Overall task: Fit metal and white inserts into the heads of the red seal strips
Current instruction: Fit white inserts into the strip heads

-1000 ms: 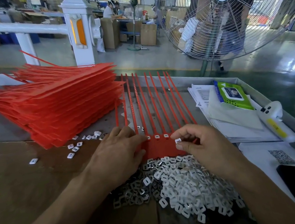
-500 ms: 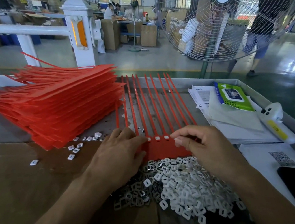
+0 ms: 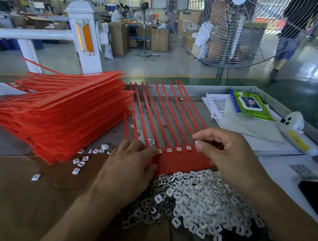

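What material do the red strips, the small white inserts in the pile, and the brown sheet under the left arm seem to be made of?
Red strips: likely moulded plastic, uniform colour, thin flexible tails, slight sheen. White inserts: probably plastic, matte; the shinier grey ones beside them look metallic. Brown sheet: seemingly cardboard, dull with a raw cut edge.

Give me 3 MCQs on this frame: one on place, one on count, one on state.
1. Where is the big stack of red strips?
A. Left of the strips being worked on
B. On the papers
C. Under the phone

2. How many fitted white inserts show between the hands?
A. One
B. Four
C. Nine

3. What is the right hand doing?
A. Lying flat and empty
B. Gripping the phone
C. Pinching a small white piece

Answers:
1. A, the stack lies left of the strip row.
2. B, four white squares sit in a row.
3. C, thumb and finger close on it.
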Demonstrator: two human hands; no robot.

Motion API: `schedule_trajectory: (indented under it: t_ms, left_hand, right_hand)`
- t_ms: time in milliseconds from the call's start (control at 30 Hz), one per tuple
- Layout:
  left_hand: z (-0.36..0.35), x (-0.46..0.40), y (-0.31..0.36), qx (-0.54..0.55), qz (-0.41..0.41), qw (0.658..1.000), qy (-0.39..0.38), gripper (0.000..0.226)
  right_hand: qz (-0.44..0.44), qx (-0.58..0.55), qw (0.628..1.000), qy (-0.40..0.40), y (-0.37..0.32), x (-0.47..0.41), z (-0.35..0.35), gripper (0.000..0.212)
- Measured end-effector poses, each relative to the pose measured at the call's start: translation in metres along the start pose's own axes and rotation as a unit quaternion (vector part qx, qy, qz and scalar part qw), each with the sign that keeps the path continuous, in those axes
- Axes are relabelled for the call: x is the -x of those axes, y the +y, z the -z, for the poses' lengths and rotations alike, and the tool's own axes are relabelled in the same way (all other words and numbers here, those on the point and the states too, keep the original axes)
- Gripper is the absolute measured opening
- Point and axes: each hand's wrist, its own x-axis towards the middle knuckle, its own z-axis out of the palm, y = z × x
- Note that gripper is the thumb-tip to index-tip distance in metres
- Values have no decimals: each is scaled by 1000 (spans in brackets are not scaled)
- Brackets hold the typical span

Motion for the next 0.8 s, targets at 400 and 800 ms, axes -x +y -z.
schedule_trajectory:
  t_ms: [400,800]
  left_hand:
    - [0,0,0,3,1,1000,0,46]
    - [0,-1,0,-1,0,1000,0,47]
  right_hand:
    - [16,-12,1000,8,-3,0,1,36]
    - [-41,20,991,129,15,-10,20,21]
